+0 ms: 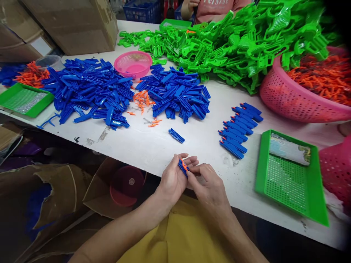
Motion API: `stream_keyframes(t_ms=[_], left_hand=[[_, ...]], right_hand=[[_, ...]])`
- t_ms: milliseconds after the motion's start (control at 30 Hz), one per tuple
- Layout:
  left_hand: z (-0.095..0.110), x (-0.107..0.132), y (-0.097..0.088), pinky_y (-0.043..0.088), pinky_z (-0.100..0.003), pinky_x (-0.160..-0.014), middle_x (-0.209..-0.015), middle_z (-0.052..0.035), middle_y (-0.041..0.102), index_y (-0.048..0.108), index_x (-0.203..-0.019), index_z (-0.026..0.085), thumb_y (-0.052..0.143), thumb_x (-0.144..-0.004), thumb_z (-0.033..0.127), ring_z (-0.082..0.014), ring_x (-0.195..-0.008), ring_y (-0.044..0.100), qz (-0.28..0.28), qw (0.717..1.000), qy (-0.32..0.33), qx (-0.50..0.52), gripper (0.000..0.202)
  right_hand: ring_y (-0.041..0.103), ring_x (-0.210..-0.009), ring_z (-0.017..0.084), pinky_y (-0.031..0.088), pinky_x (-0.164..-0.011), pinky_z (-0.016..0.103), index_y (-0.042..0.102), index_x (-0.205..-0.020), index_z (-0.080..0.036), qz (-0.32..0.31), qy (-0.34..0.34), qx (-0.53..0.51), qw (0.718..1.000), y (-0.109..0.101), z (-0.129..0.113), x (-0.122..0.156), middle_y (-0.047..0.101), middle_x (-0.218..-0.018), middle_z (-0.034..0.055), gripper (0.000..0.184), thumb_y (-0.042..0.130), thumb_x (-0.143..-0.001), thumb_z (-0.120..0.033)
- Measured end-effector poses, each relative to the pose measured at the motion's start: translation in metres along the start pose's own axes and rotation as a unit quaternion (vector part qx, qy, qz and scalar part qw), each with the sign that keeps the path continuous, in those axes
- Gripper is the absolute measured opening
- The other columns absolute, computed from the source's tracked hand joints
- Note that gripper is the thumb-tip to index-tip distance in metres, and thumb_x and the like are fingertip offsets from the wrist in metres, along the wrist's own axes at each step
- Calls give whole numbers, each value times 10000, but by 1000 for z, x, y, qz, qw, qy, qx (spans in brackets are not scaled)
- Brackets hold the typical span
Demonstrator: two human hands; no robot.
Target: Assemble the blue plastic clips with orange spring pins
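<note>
My left hand (174,178) is held palm up at the table's front edge, its thumb and fingers closed around a blue plastic toy part (181,167). An orange piece (184,165) sits in the open side of that part. The fingertips of my right hand (207,183) are pinched at the part's near end; whether they grip the part or a small piece is hidden. A single blue half-shell (176,135) lies on the table just beyond. To the right, several blue parts with orange tips (236,128) lie in a staggered row.
Piles of blue shells (93,87) and loose orange pieces with springs (142,99) lie ahead. Green toy gun shells (219,47) are heaped behind. A pink basket (301,102) and a green tray (290,186) stand right. Across the table, a person in pink (214,11) is partly visible.
</note>
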State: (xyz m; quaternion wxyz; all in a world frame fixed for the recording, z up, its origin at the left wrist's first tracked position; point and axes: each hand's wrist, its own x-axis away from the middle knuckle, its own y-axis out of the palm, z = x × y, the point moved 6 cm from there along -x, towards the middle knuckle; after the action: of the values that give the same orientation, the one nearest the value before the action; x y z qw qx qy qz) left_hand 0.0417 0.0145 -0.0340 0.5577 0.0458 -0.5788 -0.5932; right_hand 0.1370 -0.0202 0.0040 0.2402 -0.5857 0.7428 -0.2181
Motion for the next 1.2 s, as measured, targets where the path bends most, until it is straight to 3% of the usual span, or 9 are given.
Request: stream_keyframes(t_ms=[233, 433, 567, 667, 867, 1000, 1100, 1200], left_hand=[[0, 2, 2, 473, -390, -992, -1017, -142, 713, 616, -965, 151, 463, -985, 384, -228, -989, 680, -1, 1000, 3, 0, 279], [-1, 2, 1, 461, -392, -1007, -1031, -127, 716, 619, -967, 163, 595, -913, 402, -227, -1017, 663, -5, 1000, 7, -6, 246], [-2, 2, 1, 443, -382, -1020, -1048, -105, 719, 603, -969, 169, 682, -824, 217, -210, -1040, 660, -14, 999, 20, -32, 172], [-1, 3, 1, 443, -378, -1019, -1077, -111, 720, 591, -953, 164, 691, -786, 143, -212, -1051, 667, -13, 998, 32, -49, 195], [15, 3, -2, 455, -381, -1013, -1168, -130, 699, 585, -919, 157, 739, -776, 179, -237, -1083, 672, -7, 998, 45, -38, 211], [42, 2, -11, 482, -393, -976, -1217, -145, 682, 585, -968, 160, 739, -777, 167, -260, -1110, 665, -25, 996, 82, -27, 246], [60, 2, -20, 493, -414, -969, -1233, -154, 674, 584, -1010, 160, 718, -784, 145, -279, -1120, 665, -33, 994, 103, -24, 264], [72, 2, -27, 497, -412, -967, -1205, -158, 685, 580, -1042, 155, 677, -805, 133, -272, -1098, 680, -23, 993, 113, -12, 257]], right_hand=[[594, -776, 191, 475, -689, 344, 650, -853, -241, -8, 2, 3, 1000, 3, 4, 2, 657, -818, 25, 89, 583, -886, -290], [591, -757, 189, 466, -672, 340, 644, -841, -246, -23, 4, 8, 1000, 4, 3, 0, 659, -817, 28, 105, 572, -895, -299], [583, -767, 192, 458, -686, 348, 640, -838, -243, -41, 2, 22, 999, 5, 3, -2, 659, -827, 30, 125, 557, -912, -300], [569, -791, 202, 448, -691, 356, 641, -855, -241, -38, -15, 38, 998, 5, 1, -2, 648, -828, 36, 139, 550, -932, -313], [564, -808, 199, 470, -707, 348, 631, -840, -244, -36, -88, 6, 995, 8, -10, -2, 630, -808, 39, 159, 535, -957, -294], [594, -825, 197, 498, -738, 348, 616, -880, -244, -46, -91, -5, 995, 14, 0, -31, 634, -867, 45, 171, 505, -976, -332], [586, -958, 249, 496, -784, 385, 610, -1016, -225, 2, -119, 101, 988, 22, 8, -66, 635, -1018, 92, 164, 522, -954, -349], [562, -1006, 286, 483, -805, 410, 608, -1096, -184, -1, -181, 202, 963, 40, 6, -94, 642, -1091, 135, 221, 528, -937, -317]])
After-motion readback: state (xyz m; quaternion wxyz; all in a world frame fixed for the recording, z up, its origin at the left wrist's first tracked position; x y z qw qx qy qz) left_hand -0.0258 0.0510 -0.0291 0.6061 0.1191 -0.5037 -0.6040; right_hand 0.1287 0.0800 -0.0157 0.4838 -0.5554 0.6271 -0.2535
